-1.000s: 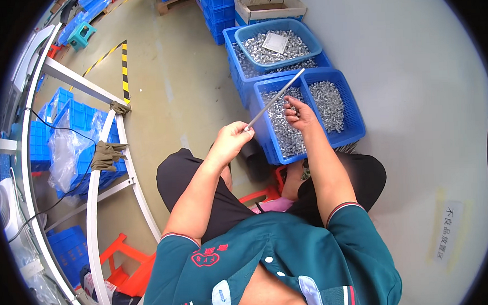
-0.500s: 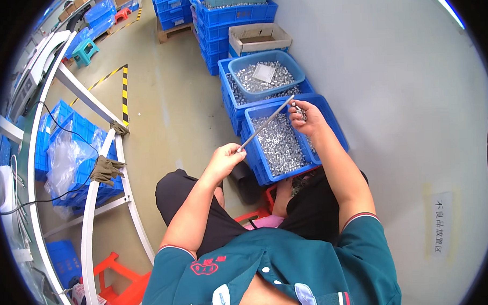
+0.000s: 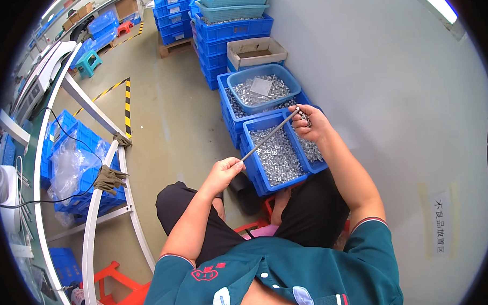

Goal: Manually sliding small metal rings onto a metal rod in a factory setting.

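At 9 o'clock, blue plastic crates (image 3: 74,207) are standing on the floor (image 3: 171,155), with a clear plastic bag (image 3: 64,169) draping over them. Just beside them, a white frame (image 3: 89,107) is carrying a knotted khaki cloth (image 3: 109,180). Between 7 and 8 o'clock, an orange-red stool (image 3: 128,303) is standing near the frame, while toward 10 o'clock black-and-yellow tape (image 3: 128,111) is edging part of the floor. Just off centre, toward 8 o'clock, the left hand (image 3: 221,175) is pinching the near end of a slim grey rod (image 3: 270,135) between thumb and fingers. The rod is slanting toward 2 o'clock above a divided blue bin (image 3: 254,173), whose compartments are holding many small metal parts (image 3: 276,162). Past the bin, toward 12 o'clock, a light-blue basin (image 3: 288,75) is holding similar parts and a white card (image 3: 261,87). At the rod's far end, the right hand (image 3: 315,123) is curling its fingers around several metal pieces (image 3: 305,118); whether thumb and forefinger are touching the tip cannot be told. Toward 4 o'clock, a paper label (image 3: 440,226) is clinging to the pale wall (image 3: 377,121).
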The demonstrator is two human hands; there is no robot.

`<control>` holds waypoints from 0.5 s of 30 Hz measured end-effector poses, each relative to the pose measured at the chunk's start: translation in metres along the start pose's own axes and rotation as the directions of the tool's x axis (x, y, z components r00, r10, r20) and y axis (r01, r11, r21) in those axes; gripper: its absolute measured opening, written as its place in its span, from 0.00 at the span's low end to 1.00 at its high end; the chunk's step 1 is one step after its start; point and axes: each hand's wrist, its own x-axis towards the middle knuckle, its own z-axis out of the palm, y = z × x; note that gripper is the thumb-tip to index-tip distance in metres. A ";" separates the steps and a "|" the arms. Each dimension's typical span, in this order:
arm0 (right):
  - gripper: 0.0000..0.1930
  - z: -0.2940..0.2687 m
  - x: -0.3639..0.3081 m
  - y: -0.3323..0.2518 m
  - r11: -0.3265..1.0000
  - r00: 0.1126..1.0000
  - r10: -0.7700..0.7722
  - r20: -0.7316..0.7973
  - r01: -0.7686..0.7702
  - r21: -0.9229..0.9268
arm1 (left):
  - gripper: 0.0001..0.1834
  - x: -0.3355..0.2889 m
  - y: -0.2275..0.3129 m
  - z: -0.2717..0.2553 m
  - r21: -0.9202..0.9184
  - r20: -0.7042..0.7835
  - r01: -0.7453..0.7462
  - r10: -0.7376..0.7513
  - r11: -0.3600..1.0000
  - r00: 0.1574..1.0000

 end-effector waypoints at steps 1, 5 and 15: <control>0.11 0.003 -0.001 0.000 1.000 1.000 -0.013 0.007 0.013 0.005 | 0.12 0.000 0.001 -0.001 0.019 0.000 -0.003 0.003 1.000 1.000; 0.10 0.011 0.000 -0.002 0.999 0.997 -0.039 0.063 0.037 0.025 | 0.12 -0.001 0.003 0.002 0.028 -0.049 -0.004 0.005 1.000 0.999; 0.16 0.025 -0.002 -0.004 0.957 0.984 -0.066 0.168 0.110 -0.268 | 0.12 0.011 0.004 0.004 -0.027 -0.135 -0.084 0.080 0.996 0.988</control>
